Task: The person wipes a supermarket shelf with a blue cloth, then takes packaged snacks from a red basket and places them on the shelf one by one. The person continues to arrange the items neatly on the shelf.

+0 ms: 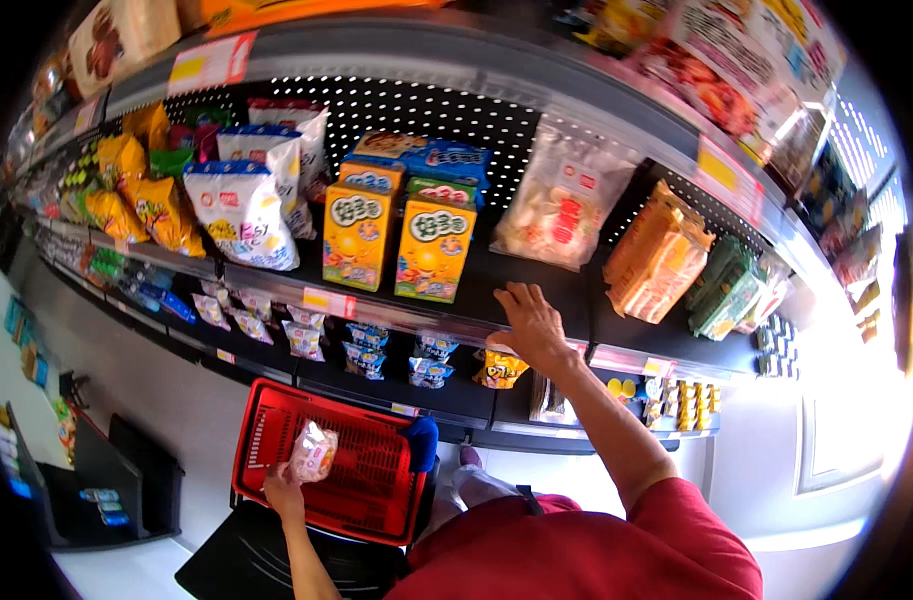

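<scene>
My left hand (284, 489) grips a clear plastic snack packet (314, 452) above the red shopping basket (248, 466). My right hand (533, 324), fingers spread and holding nothing, reaches over the front edge of the middle shelf (494, 274). Just beyond its fingertips stands a large clear bag of pale snacks (565, 199). To the left of that hand are two yellow snack boxes (435, 247) (355, 236), upright at the shelf front. An orange snack pack (659, 259) stands to its right. Partly behind my right wrist, on the lower shelf, is a small yellow packet (500, 368).
White snack bags (242, 217) and yellow bags (160, 210) fill the shelf's left part. Above juts the upper shelf's edge (456, 64). Small blue packets (430, 371) stand lower down. A blue cloth-like item (422, 444) hangs on the basket's right rim, beside a black surface (276, 559).
</scene>
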Tool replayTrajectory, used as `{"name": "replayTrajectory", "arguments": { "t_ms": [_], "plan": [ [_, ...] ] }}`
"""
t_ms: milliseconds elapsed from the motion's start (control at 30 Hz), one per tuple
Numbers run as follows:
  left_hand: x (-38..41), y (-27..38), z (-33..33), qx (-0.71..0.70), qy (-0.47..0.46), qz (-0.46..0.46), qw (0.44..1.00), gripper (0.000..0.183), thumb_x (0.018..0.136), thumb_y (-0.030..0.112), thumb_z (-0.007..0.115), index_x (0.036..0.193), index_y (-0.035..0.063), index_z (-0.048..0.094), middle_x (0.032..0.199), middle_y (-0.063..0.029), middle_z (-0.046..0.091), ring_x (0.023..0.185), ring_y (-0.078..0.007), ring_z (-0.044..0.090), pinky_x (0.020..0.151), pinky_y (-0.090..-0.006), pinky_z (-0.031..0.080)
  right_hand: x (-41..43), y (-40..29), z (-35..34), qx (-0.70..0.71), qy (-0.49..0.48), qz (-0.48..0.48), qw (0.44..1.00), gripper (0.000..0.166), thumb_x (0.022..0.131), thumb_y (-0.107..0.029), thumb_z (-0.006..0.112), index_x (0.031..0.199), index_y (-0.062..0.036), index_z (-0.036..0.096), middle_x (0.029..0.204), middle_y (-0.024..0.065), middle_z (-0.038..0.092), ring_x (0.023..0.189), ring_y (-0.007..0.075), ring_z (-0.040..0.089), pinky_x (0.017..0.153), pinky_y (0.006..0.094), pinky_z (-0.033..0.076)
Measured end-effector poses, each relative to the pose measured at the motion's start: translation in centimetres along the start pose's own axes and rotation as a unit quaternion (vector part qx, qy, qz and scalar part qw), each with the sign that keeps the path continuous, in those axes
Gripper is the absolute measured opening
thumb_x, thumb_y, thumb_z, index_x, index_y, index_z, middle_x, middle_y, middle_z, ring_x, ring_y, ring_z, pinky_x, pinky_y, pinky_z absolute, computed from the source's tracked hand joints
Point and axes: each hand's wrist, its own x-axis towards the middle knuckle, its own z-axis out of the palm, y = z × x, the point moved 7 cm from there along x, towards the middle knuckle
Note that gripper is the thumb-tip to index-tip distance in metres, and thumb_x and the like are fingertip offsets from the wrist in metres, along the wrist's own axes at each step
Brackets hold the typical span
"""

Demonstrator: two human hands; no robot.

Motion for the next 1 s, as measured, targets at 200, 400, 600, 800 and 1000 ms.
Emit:
{"name": "replayTrajectory", "arguments": {
  "t_ms": [200,400,600,800,1000],
  "plan": [
    [-3.8,18.0,-7.0,-0.057,-0.028,0.114,0.991,0.017,0.091,0.013,0.07,0.097,-0.0025,0.07,0.086,-0.0135,0.065,0.077,-0.0264,0.064,0.07,-0.0351,0.051,-0.3,0.2,-0.4,0.023,0.008,-0.014,1.0,0.079,0.075,-0.036,0.084,0.14,-0.0061,0.051,0.141,0.0162,0.05,0.13,0.0353,0.047,0.108,0.0471,0.044],
    [-6.9,33.1,-11.9,-0.079,-0.022,0.236,0.968,0.009,0.092,0.008,0.067,0.096,-0.0002,0.069,0.081,-0.0112,0.062,0.073,-0.0238,0.061,0.065,-0.0327,0.047,-5.2,-1.8,-2.9,0.273,0.023,-0.181,0.944,0.084,0.076,-0.034,0.085,0.144,-0.0026,0.047,0.136,0.0196,0.055,0.127,0.0389,0.05,0.108,0.0474,0.044],
    [-8.9,47.0,-12.6,-0.092,-0.026,0.389,0.916,0.008,0.094,0.007,0.066,0.093,-0.0004,0.068,0.084,-0.0075,0.061,0.067,-0.0162,0.056,0.061,-0.0292,0.046,-8.9,-0.9,-7.1,0.367,0.021,-0.171,0.914,0.09,0.076,-0.034,0.085,0.148,-0.0034,0.041,0.142,0.0221,0.049,0.132,0.0409,0.046,0.113,0.0487,0.04],
    [-10.6,58.8,-9.5,-0.085,-0.05,0.499,0.861,0.005,0.093,0.003,0.065,0.095,0.0002,0.068,0.087,-0.0062,0.061,0.07,-0.0145,0.058,0.063,-0.0277,0.046,-9.4,4.1,-8.7,0.369,0.09,-0.108,0.919,0.087,0.075,-0.034,0.086,0.143,0.0017,0.045,0.131,0.0221,0.057,0.121,0.0371,0.056,0.106,0.0439,0.046],
    [-8.2,66.0,-4.1,-0.091,-0.057,0.56,0.821,0.006,0.092,0.005,0.068,0.098,0.0024,0.069,0.087,-0.0059,0.062,0.068,-0.015,0.058,0.061,-0.0281,0.047,-6.4,10.9,-8.1,0.434,0.154,-0.021,0.888,0.066,0.077,-0.029,0.088,0.122,0.0051,0.056,0.116,0.0189,0.062,0.11,0.031,0.065,0.096,0.0412,0.055]
  ]
}}
